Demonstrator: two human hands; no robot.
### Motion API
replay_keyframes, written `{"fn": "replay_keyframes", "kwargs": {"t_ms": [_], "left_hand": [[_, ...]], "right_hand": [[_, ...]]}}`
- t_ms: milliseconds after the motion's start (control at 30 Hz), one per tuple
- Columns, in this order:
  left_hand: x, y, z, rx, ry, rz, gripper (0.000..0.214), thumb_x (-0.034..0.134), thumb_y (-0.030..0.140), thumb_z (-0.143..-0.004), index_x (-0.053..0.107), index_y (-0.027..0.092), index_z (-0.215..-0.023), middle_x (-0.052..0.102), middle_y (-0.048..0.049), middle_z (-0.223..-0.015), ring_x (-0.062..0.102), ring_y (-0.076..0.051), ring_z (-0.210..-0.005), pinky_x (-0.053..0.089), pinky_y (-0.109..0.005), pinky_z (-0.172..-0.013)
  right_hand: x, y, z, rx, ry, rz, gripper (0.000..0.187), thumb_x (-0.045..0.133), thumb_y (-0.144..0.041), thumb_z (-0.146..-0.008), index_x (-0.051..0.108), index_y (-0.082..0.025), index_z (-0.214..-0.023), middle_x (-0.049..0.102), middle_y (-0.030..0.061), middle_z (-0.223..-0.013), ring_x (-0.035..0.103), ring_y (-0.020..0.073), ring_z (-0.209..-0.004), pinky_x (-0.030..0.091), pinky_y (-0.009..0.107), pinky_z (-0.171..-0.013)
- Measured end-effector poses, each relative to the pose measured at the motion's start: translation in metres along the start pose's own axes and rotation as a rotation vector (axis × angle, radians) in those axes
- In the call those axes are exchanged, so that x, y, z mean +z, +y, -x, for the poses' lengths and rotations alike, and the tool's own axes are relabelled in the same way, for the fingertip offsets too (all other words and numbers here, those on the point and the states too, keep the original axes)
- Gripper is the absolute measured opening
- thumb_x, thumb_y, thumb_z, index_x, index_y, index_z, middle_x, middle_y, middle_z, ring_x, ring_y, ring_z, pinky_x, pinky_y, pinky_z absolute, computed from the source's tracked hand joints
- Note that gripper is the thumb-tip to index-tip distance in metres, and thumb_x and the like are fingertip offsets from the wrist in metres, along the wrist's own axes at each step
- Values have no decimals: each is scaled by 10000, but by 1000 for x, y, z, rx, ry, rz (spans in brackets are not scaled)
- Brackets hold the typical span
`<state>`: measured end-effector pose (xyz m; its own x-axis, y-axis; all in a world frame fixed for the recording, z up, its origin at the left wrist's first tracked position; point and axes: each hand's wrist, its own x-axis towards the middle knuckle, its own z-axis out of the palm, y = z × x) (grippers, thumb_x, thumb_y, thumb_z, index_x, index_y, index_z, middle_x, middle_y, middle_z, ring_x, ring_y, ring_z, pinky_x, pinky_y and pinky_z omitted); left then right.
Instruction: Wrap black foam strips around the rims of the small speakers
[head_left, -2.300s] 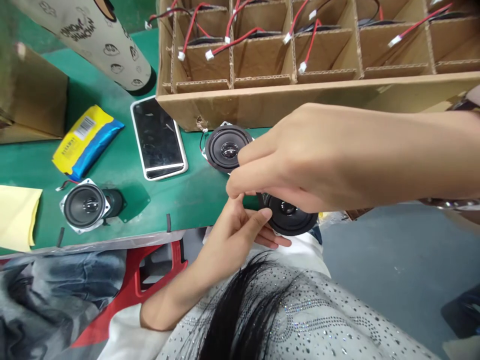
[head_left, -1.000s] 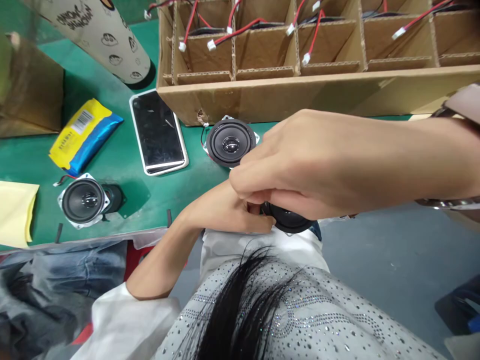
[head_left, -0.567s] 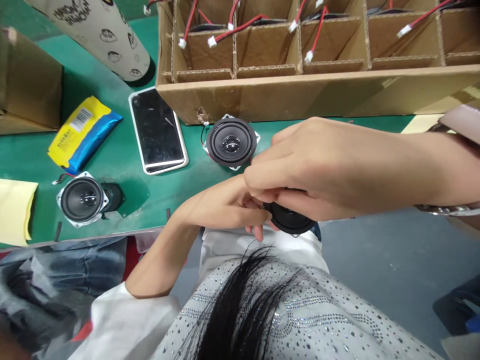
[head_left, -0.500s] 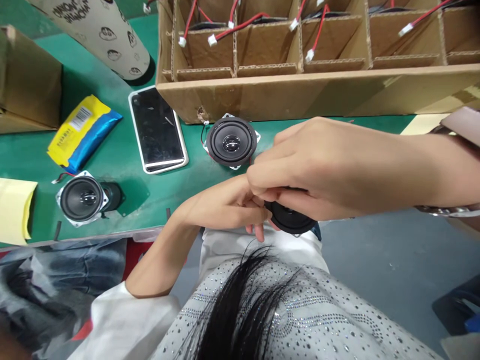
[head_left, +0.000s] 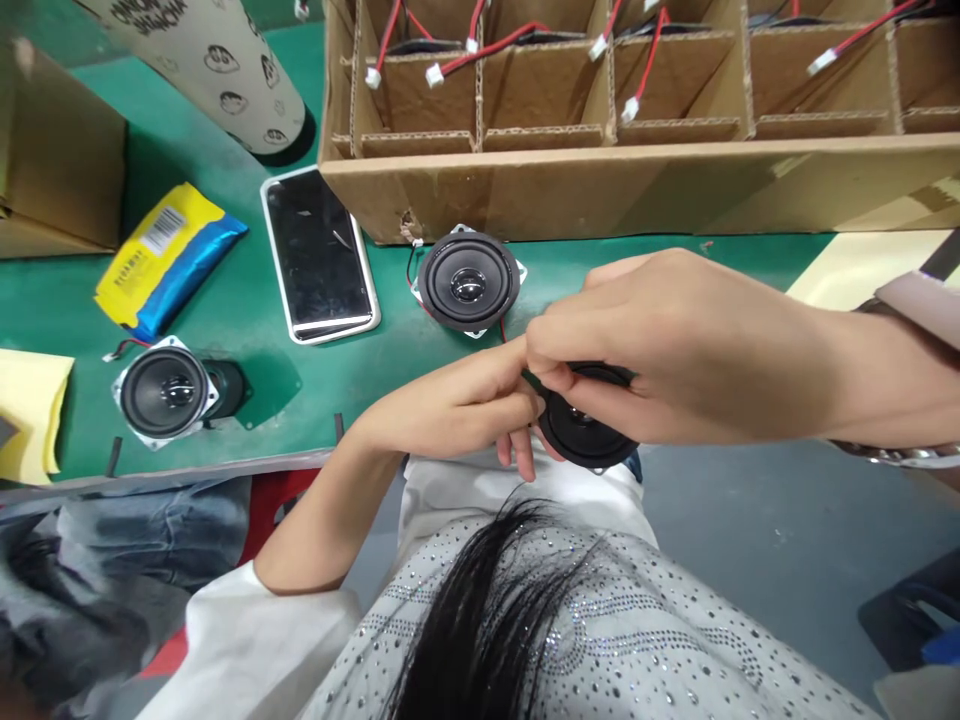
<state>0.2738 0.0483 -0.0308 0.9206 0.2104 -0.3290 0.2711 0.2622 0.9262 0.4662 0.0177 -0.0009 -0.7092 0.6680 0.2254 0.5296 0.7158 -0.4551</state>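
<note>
A round black speaker is held over the bench's front edge, its cone facing up. My left hand grips its left rim, fingers curled around and partly under it. Over the speaker's upper left side, my right hand is closed in a pinch, fingertips close to those of my left hand. What the pinch holds is hidden by the fingers. Just beyond my hands, a second speaker with a black ring around its cone lies face up. Another speaker rests at the left on the bench.
A divided cardboard box with red-wired connectors runs along the back. Around the left side are a phone, a yellow and blue packet, a patterned tumbler and yellow paper. Short black strips lie near the front edge.
My right hand has shifted slightly right, and more of the held speaker's cone shows under it. My left hand stays on the rim. The view has shifted a little.
</note>
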Motion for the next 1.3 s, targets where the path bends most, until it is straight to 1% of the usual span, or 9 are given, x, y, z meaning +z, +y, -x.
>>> {"fn": "replay_keyframes", "kwargs": {"t_ms": [233,500,633,733,800,933,1100,1233,1300], "left_hand": [[8,-7,0,28,97,89,149,405,128,-907,527,191,-850,663,25,-637,681,-143,-555,545,-205,-491],[37,-13,9,17,329,146,265,362,245,-993,448,220,-1243,677,15,-656,687,-154,-578,551,-218,-540],[40,-12,17,-17,441,137,376,489,312,-968,415,240,-1330,677,20,-649,657,-141,-567,528,-206,-545],[41,-10,20,-58,588,171,213,575,349,-923,532,192,-1060,674,9,-687,593,-96,-524,476,-160,-488],[39,-9,18,-77,607,180,187,583,353,-916,531,173,-927,652,15,-661,552,-73,-485,440,-141,-450],[29,-6,8,-106,527,167,183,615,322,-884,533,165,-840,607,40,-612,499,-56,-412,360,-132,-369],[26,9,8,-171,470,-143,155,564,304,-895,558,180,-802,612,33,-622,544,-98,-486,404,-184,-432],[26,24,22,10,747,-724,99,575,275,-883,621,219,-952,694,-7,-871,642,-179,-800,516,-314,-746],[20,24,27,148,952,-908,384,652,289,-811,556,227,-1178,645,-61,-1166,594,-248,-1082,476,-410,-959]], "right_hand": [[6,-9,5,72,29,82,111,478,-135,-823,485,-157,-714,466,-38,-588,299,72,-508,244,231,-513],[9,-21,18,95,191,236,112,464,-95,-824,518,-159,-750,539,-44,-683,484,57,-608,335,225,-623],[10,-26,34,367,477,-72,77,573,-72,-797,566,-144,-824,616,-14,-910,611,88,-901,455,210,-744],[28,-32,40,599,800,-347,58,622,-114,-817,580,-137,-849,626,24,-1017,617,109,-954,503,236,-838],[46,-36,37,692,861,-626,84,605,-193,-864,581,-136,-921,606,47,-1088,631,103,-935,534,224,-842],[70,-39,23,765,861,-996,149,545,-287,-923,559,-143,-961,608,31,-1072,650,64,-769,543,154,-692],[69,-35,21,690,869,-925,130,501,-265,-935,553,-147,-946,616,19,-1002,635,37,-757,541,131,-714],[64,-38,44,527,664,-588,480,734,-345,-742,539,-228,-1165,499,71,-1275,542,166,-1194,515,281,-996],[71,-39,57,487,534,-375,747,799,-348,-648,458,-316,-1313,375,82,-1411,449,246,-1311,500,378,-1032]]}}
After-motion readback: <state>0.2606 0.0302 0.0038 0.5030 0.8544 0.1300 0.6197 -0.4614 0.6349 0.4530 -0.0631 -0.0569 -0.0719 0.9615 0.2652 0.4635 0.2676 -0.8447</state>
